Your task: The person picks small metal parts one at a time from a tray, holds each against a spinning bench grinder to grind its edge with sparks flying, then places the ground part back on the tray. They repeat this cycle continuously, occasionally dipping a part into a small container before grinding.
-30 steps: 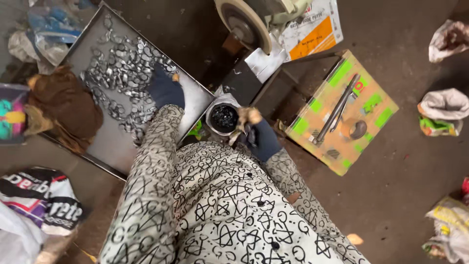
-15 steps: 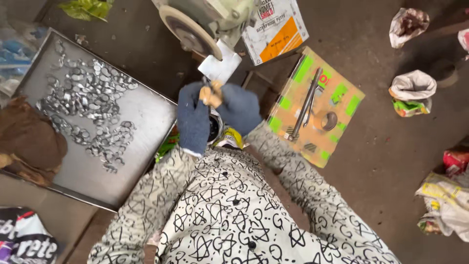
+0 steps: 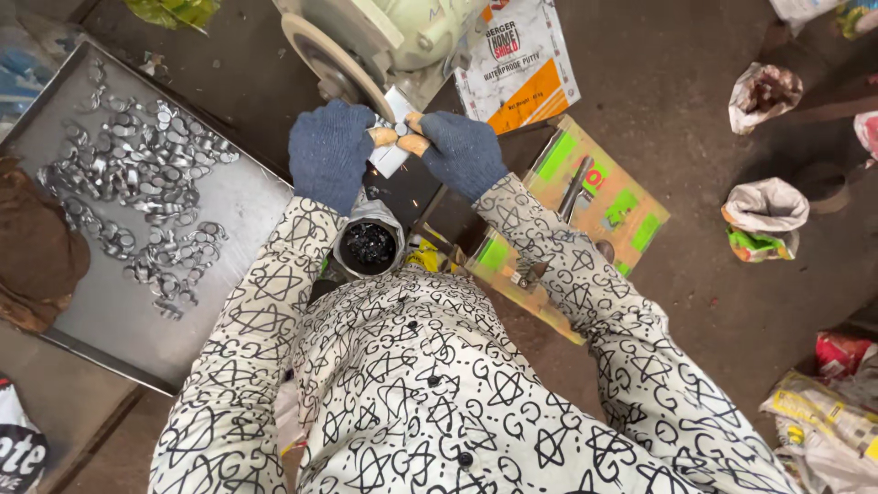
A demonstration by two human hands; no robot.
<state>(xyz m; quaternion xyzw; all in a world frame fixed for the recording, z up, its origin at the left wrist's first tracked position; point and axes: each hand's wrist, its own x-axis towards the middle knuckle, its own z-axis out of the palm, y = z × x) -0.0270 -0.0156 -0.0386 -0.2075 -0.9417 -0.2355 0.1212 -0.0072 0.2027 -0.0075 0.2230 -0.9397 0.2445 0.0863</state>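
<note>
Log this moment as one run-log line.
left hand: gloved, on small metal piece | right hand: gloved, same piece | piece at grinding wheel | tray of metal parts at left | dark-filled container below hands

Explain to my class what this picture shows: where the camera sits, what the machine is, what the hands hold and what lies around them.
The camera sits on the person's head and looks straight down, so you see patterned white sleeves and two hands in blue knitted gloves. The left hand and the right hand meet in front of a pale green grinding machine with a round wheel. Together they pinch a small metal piece at the wheel's edge; bare fingertips poke through the gloves. What the piece is exactly is too small to tell. To the left lies a flat grey metal tray scattered with small shiny metal parts. Below the hands stands a small container of dark bits. To the right lies a yellow and green cardboard box with a dark metal tool on it.
</note>
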